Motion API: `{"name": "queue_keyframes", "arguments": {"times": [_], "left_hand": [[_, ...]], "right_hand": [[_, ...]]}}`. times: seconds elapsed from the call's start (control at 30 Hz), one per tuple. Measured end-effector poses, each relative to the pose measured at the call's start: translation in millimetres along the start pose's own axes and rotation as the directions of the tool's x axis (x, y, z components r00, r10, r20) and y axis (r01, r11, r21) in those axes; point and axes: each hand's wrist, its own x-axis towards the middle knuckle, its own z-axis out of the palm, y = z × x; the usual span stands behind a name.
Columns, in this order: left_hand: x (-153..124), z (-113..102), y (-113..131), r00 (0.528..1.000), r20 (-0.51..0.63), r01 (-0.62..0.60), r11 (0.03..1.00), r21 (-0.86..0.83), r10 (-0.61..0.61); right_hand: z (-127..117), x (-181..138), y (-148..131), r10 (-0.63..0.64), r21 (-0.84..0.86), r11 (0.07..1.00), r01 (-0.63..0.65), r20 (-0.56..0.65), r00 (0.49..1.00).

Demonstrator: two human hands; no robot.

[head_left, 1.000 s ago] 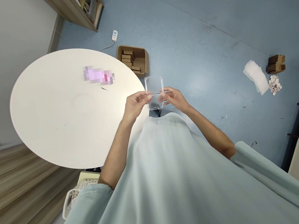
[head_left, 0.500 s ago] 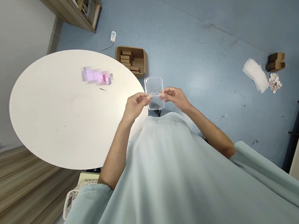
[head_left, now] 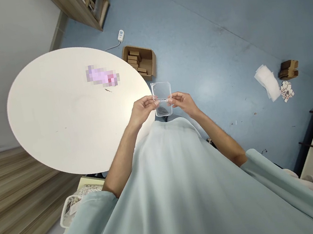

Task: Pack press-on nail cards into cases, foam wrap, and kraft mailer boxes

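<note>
A clear plastic hinged case [head_left: 161, 91] is spread open in front of my body, near the right edge of the white table. My left hand [head_left: 142, 109] pinches its left side at the hinge line between thumb and fingers. On the opposite side, my right hand [head_left: 183, 102] grips the case at the same height. Through the transparent plastic I see the floor and something dark below. Nothing else visible lies inside the case.
The white oval table [head_left: 74, 142] bears a blurred pink-purple item [head_left: 102, 75]. A cardboard box [head_left: 152, 64] holding small brown boxes stands on the floor behind it. White sheets [head_left: 267, 82], brown cardboard [head_left: 288, 69] and a pile of small pieces [head_left: 287, 90] lie at right.
Both hands keep their hold on the clear case, which sits very slightly lower in view. The surroundings have shifted a little as my head turned.
</note>
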Motion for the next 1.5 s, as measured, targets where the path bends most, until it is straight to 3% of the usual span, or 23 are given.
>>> {"name": "queue_keyframes", "arguments": {"times": [0.17, 0.33, 0.47, 0.6, 0.7, 0.77, 0.93, 0.97, 1.03, 1.17, 1.27, 1.37, 1.5], "left_hand": [[-7.8, -4.3, -4.3, 0.998, -0.066, 0.023, 1.000, -0.011, -0.024], [-22.3, -15.4, -12.5, 0.976, -0.204, 0.061, 0.997, -0.052, -0.071], [-43.5, -27.7, -21.4, 0.938, -0.334, 0.059, 0.992, -0.109, -0.092], [-72.6, -41.6, -38.8, 0.870, -0.483, 0.009, 0.982, -0.191, -0.102], [-100.8, -56.5, -64.2, 0.784, -0.608, -0.023, 0.972, -0.234, -0.127], [-123.6, -68.1, -89.2, 0.695, -0.698, 0.001, 0.972, -0.237, -0.171], [-179.0, -82.4, -172.2, 0.378, -0.860, 0.293, 0.925, -0.240, -0.343], [-185.7, -80.4, -188.7, 0.330, -0.866, 0.345, 0.902, -0.260, -0.376], [-192.3, -72.8, -217.5, 0.283, -0.859, 0.393, 0.868, -0.303, -0.428], [-182.5, -56.8, -253.3, 0.323, -0.844, 0.335, 0.886, -0.321, -0.428], [-167.4, -54.5, -265.4, 0.347, -0.851, 0.375, 0.890, -0.260, -0.395], [-156.2, -59.1, -272.3, 0.357, -0.862, 0.392, 0.895, -0.211, -0.359], [-151.1, -66.7, -277.7, 0.347, -0.870, 0.318, 0.917, -0.241, -0.350]], "right_hand": [[3.4, 7.7, -3.6, 0.024, -0.051, 0.998, -0.022, 0.047, 0.999], [16.1, 28.1, -11.4, 0.057, -0.136, 0.990, -0.036, 0.156, 0.986], [39.0, 50.5, -17.8, 0.105, -0.244, 0.969, -0.037, 0.274, 0.956], [77.0, 71.4, -17.6, 0.171, -0.341, 0.940, -0.023, 0.410, 0.896], [110.9, 82.2, -14.1, 0.213, -0.393, 0.920, 0.006, 0.512, 0.832], [133.3, 87.4, -11.3, 0.251, -0.434, 0.900, 0.028, 0.571, 0.782], [183.6, 96.7, -2.0, 0.344, -0.525, 0.846, 0.088, 0.664, 0.664], [192.2, 97.9, 0.2, 0.356, -0.537, 0.838, 0.099, 0.675, 0.646], [207.2, 98.9, 4.5, 0.376, -0.553, 0.825, 0.119, 0.694, 0.614], [227.7, 96.6, 10.1, 0.400, -0.566, 0.812, 0.143, 0.719, 0.568], [234.9, 93.9, 11.7, 0.423, -0.590, 0.793, 0.153, 0.713, 0.559], [236.6, 93.6, 11.7, 0.438, -0.620, 0.768, 0.160, 0.690, 0.576], [232.4, 96.7, 10.3, 0.427, -0.633, 0.757, 0.158, 0.664, 0.614]]}}
